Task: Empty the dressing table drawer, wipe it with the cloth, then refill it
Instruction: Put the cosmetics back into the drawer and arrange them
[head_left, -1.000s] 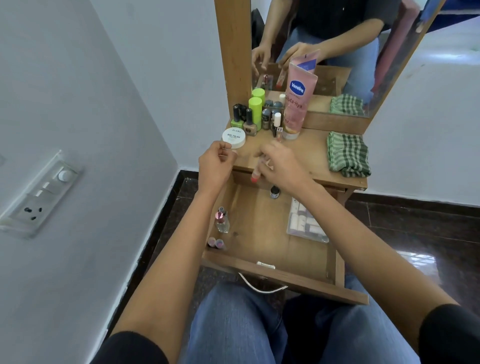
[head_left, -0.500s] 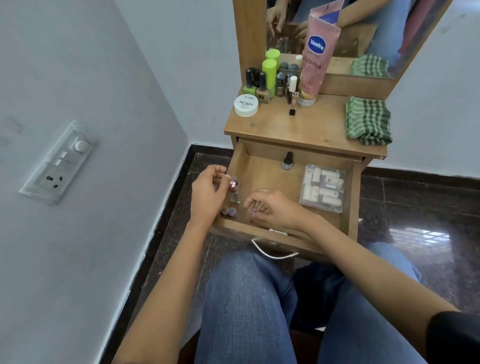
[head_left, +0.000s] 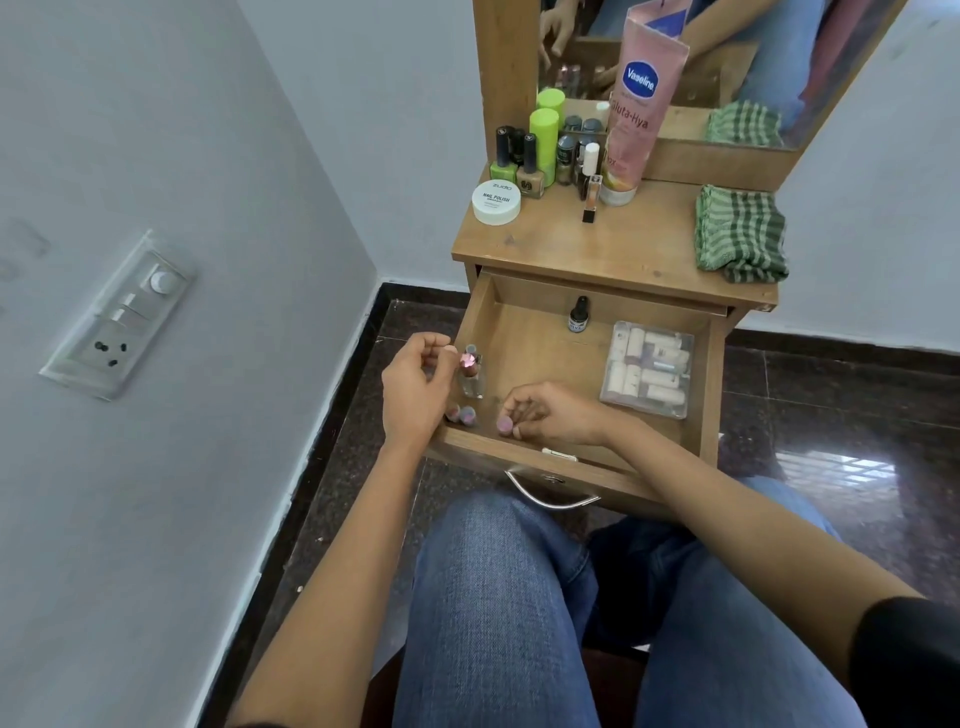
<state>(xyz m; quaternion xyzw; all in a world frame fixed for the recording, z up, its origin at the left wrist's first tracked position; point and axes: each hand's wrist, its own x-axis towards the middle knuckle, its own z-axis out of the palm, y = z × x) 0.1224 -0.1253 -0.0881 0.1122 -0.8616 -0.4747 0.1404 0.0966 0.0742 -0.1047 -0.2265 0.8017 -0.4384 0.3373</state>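
The wooden drawer (head_left: 710, 374) of the dressing table is pulled open over my lap. My left hand (head_left: 413, 387) hovers at its left wall with fingers curled, fingertips right beside the pink cap of a clear bottle (head_left: 471, 379); whether they pinch it is unclear. My right hand (head_left: 553, 413) lies in the drawer's front and pinches a small pink-capped bottle (head_left: 504, 426). Two more small caps (head_left: 461, 414) stand in the front left corner. A small dark bottle (head_left: 577, 315) and a clear plastic box of tubes (head_left: 649, 376) also sit inside. The folded green checked cloth (head_left: 740, 241) is on the tabletop at the right.
On the tabletop (head_left: 571, 244) by the mirror stand a pink Vaseline tube (head_left: 636, 109), a green bottle (head_left: 544, 140), several nail polish bottles and a white jar (head_left: 496, 202). A wall with a switch panel (head_left: 117, 317) is close on the left. My knees sit under the drawer handle (head_left: 550, 499).
Both hands came down from the tabletop edge into the drawer's front left. The right hand took hold of a small pink-capped bottle; the left hand reached the clear bottle.
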